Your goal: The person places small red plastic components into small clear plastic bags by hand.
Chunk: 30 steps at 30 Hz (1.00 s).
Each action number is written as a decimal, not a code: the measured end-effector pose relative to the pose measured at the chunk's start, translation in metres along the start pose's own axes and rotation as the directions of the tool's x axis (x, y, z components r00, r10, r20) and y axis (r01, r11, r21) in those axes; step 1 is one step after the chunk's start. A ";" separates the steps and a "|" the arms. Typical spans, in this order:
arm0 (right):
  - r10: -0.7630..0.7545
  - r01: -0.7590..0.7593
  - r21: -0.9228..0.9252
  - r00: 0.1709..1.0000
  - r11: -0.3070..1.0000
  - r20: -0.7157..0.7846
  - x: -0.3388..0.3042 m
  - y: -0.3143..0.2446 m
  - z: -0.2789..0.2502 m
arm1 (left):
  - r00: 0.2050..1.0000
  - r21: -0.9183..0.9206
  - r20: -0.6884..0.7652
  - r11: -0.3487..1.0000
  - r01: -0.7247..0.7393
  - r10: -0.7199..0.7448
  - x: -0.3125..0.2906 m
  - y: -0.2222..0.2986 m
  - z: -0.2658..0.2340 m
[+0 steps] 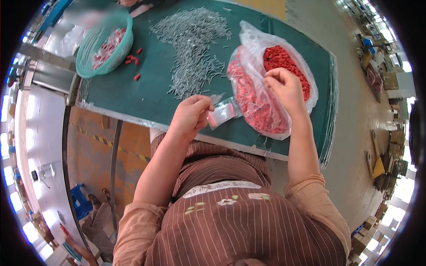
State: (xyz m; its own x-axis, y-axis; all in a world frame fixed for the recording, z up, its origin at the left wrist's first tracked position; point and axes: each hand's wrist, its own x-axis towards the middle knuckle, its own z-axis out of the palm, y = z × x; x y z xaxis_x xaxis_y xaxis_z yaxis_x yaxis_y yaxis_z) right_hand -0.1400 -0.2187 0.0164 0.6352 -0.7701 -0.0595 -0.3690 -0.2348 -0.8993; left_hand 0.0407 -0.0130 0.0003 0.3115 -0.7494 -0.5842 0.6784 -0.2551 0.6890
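Note:
My left hand [191, 114] pinches a small clear plastic bag [223, 111] with a few red plugs inside, held just above the green table [146, 95]. My right hand [285, 87] hovers with fingers curled over a large clear plastic bag [253, 48] full of red plastic plugs [284, 60]; whether it holds any plugs is hidden by the fingers. A heap of small grey metal screws [193, 44] lies on the table behind my left hand.
A teal mesh basket [100, 55] with filled small bags stands at the table's far left corner, a few loose red plugs [132, 59] beside it. The table's near edge runs just below my hands. Concrete floor and stacked goods lie to the right.

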 end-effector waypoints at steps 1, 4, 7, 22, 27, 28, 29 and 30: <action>-0.029 0.014 -0.135 0.993 0.991 -0.111 0.013 0.016 -0.010 | 1.000 0.052 -0.019 0.999 -0.012 0.013 -0.001 0.000 0.002; -0.092 0.018 -0.587 0.991 0.810 -0.097 0.040 0.046 -0.017 | 0.998 0.133 -0.049 0.991 -0.028 0.035 0.000 -0.011 -0.001; -0.235 0.217 -0.610 0.971 0.762 0.052 0.043 0.057 0.008 | 0.997 0.121 -0.068 0.992 -0.031 0.040 -0.003 -0.017 0.004; -0.219 0.221 -0.432 0.974 0.874 0.054 0.060 0.050 0.017 | 0.990 0.167 -0.073 0.980 -0.105 0.119 0.000 -0.017 -0.004; -0.204 0.212 -0.436 0.977 0.875 0.066 0.060 0.062 0.020 | 0.984 0.180 -0.097 0.975 -0.129 0.149 -0.005 -0.022 -0.012; -0.214 0.213 -0.400 0.976 0.891 0.042 0.057 0.058 0.015 | 0.983 0.179 -0.094 0.974 -0.138 0.156 -0.006 -0.023 -0.014; -0.218 0.216 -0.402 0.975 0.890 0.043 0.051 0.054 0.011 | 0.980 0.191 -0.099 0.969 -0.154 0.175 -0.007 -0.026 -0.017; -0.132 0.122 -0.346 0.991 0.930 -0.007 0.043 0.049 0.009 | 0.976 0.204 -0.106 0.965 -0.164 0.189 -0.010 -0.029 -0.019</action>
State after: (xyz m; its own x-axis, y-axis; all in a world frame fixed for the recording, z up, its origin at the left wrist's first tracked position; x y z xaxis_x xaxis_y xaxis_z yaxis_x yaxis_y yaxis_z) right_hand -0.1246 -0.2585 -0.0337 0.6735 -0.7364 0.0632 -0.5006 -0.5174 -0.6941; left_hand 0.0304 0.0139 -0.0220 0.5026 -0.7150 -0.4860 0.4681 -0.2476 0.8483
